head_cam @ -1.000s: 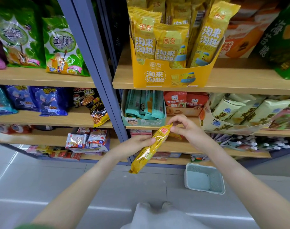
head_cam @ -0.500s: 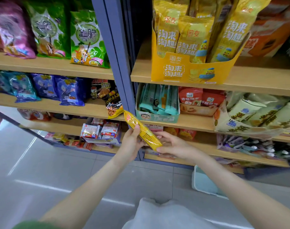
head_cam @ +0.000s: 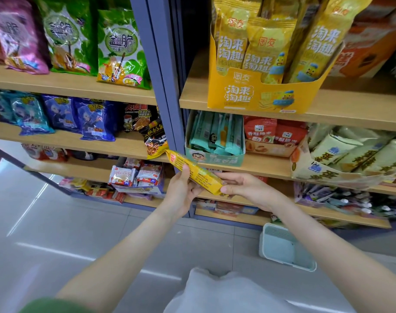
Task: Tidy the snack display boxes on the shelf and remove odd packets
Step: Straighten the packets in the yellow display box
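A long yellow snack packet (head_cam: 193,171) is held in front of the shelf, its red-tagged end pointing up left. My left hand (head_cam: 183,192) grips its middle from below with the thumb on top. My right hand (head_cam: 244,188) pinches its lower right end. Just behind stands the teal display box (head_cam: 215,158) full of teal packets. A yellow display box (head_cam: 260,96) with tall yellow packets sits on the shelf above. A red packet box (head_cam: 271,149) stands to the right of the teal one.
A pale green basket (head_cam: 285,249) stands on the floor below my right arm. A blue-grey upright post (head_cam: 160,71) divides the shelving. Green, pink and blue bags fill the left shelves; a cream display box (head_cam: 328,175) leans at the right.
The packet has been turned: its red-tagged end swung from upper right to upper left. My left hand shifted to grip it at the middle. The view moved closer and left.
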The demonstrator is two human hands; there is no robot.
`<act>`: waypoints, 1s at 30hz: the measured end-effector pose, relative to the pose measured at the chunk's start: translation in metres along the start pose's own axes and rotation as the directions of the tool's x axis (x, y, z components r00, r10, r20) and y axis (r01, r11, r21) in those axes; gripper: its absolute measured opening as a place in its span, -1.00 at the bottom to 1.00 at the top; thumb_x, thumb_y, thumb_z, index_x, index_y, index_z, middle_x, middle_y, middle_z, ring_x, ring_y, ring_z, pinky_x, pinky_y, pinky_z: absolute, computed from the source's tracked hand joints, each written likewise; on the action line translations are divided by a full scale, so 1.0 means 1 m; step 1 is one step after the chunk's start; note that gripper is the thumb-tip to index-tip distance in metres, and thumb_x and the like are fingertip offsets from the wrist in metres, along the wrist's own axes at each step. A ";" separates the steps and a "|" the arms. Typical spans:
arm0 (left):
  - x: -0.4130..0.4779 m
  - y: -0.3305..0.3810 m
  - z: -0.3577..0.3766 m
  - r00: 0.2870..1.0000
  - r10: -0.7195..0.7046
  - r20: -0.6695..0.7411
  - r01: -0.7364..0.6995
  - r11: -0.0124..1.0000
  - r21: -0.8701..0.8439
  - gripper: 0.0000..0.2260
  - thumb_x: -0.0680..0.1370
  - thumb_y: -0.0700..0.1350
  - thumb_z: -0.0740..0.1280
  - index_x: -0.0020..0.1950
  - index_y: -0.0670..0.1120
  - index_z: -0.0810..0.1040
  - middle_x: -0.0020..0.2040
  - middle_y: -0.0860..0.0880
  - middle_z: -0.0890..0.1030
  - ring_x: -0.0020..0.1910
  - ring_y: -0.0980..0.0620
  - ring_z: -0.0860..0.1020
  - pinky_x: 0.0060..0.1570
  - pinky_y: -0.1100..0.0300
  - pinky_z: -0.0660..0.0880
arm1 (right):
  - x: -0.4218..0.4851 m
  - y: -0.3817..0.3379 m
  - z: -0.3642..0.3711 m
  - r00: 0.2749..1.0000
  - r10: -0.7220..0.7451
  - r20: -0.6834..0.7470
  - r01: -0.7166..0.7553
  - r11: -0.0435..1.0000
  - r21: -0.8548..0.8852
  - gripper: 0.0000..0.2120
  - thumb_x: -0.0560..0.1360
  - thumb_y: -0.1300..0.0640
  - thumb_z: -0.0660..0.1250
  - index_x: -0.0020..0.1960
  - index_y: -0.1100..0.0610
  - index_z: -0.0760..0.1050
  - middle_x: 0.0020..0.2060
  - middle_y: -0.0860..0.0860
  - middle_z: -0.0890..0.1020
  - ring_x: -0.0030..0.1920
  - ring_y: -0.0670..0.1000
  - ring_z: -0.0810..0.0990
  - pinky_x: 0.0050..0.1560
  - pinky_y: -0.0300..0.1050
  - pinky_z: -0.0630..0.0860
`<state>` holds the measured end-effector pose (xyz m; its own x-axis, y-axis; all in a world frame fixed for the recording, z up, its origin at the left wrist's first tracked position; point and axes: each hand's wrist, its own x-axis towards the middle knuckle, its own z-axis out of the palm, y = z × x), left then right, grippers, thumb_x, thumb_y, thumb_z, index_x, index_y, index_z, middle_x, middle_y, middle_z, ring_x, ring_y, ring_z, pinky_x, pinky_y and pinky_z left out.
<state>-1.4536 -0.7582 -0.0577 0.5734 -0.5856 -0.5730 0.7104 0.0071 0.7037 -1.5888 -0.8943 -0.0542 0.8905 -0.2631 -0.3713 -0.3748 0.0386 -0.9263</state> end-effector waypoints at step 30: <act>-0.007 0.008 0.032 0.945 -0.319 -0.066 0.297 0.927 -0.229 -0.78 0.57 -0.24 0.36 0.21 -0.22 0.49 0.07 -0.32 0.61 -0.04 -0.22 0.65 -0.33 0.04 0.64 | -0.009 -0.009 -0.009 0.789 -0.494 -0.365 0.399 0.864 -0.307 -0.43 0.55 0.37 0.27 0.36 -0.16 0.22 0.16 -0.06 0.50 0.20 -0.16 0.47 0.28 -0.21 0.41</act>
<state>-1.4651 -0.7798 -0.0344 0.3421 -0.5024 -0.7941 0.9224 0.0181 0.3859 -1.5961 -0.9004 -0.0421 0.7935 -0.5788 0.1881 -0.0477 -0.3673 -0.9289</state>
